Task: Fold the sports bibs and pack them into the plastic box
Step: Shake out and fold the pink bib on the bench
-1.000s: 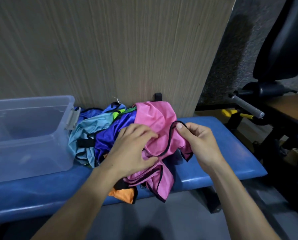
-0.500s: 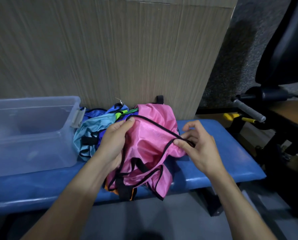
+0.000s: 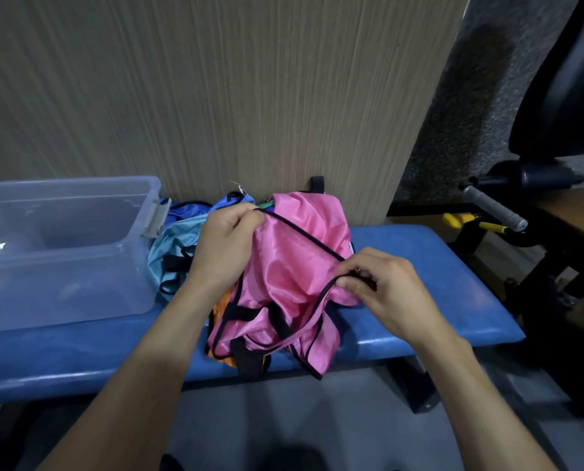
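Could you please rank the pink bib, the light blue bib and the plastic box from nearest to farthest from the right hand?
1. pink bib, pinched by the right hand.
2. light blue bib, to its left.
3. plastic box, far left.

Pink bib (image 3: 294, 266) crumpled atop bib pile (image 3: 178, 246); clear box (image 3: 63, 253) beside (empty).

Both forearms are bare to the frame edge (no sleeves, watch or gloves visible).
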The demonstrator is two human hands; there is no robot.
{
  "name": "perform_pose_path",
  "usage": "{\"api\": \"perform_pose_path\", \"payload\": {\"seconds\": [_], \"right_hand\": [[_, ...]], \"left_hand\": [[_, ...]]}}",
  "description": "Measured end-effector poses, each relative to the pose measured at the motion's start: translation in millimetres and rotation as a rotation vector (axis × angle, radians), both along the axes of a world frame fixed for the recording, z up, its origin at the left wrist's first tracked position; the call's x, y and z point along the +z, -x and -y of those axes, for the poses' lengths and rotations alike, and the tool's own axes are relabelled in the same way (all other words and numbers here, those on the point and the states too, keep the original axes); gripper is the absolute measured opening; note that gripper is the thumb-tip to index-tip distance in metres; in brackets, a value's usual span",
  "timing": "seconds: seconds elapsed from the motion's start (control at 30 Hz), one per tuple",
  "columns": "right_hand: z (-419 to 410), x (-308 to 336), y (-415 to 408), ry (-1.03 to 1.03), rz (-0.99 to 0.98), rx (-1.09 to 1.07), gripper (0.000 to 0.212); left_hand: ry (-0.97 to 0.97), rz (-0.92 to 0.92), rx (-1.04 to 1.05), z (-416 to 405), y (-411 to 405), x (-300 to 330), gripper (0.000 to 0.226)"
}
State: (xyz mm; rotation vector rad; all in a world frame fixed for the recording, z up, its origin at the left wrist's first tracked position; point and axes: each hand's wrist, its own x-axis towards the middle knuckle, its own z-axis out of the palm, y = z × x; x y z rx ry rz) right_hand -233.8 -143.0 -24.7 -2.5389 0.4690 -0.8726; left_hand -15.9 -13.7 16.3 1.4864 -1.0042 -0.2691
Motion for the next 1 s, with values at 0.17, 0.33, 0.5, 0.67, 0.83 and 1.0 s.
{"api": "perform_pose_path", "payload": {"seconds": [0.17, 0.33, 0.5, 0.67, 0.83, 1.0], "right_hand": [[-16.6, 22.0, 1.7, 0.038, 0.105, -0.087, 0.007], [-68.2, 64.5, 7.4, -0.121, 0.221, 0.333, 0.002], [-38.7, 37.0, -10.3, -0.117, 0.184, 0.113, 0.008], [-46.6, 38.6, -21.6, -0.112, 0.267, 0.151, 0.003], [-40.0, 37.8, -29.7, -0.073, 0.371, 0.030, 0.011], [-33.9, 37.4, -33.7, -0.232, 0.433, 0.095, 0.018]], "left_hand": [[-0.069, 0.031, -0.117, -1.3, 0.1, 7.1, 0.056], [0.018, 0.022, -0.378, -3.6, 10.8, 30.7, 0.046], [0.010, 0.032, -0.351, 6.2, 10.7, 24.5, 0.015], [-0.064, 0.167, -0.382, 3.1, 11.1, 14.8, 0.010], [-0.078, 0.234, -0.464, -3.9, 12.9, 18.4, 0.018], [-0.127, 0.197, -0.542, -11.9, 14.0, 21.0, 0.028]]}}
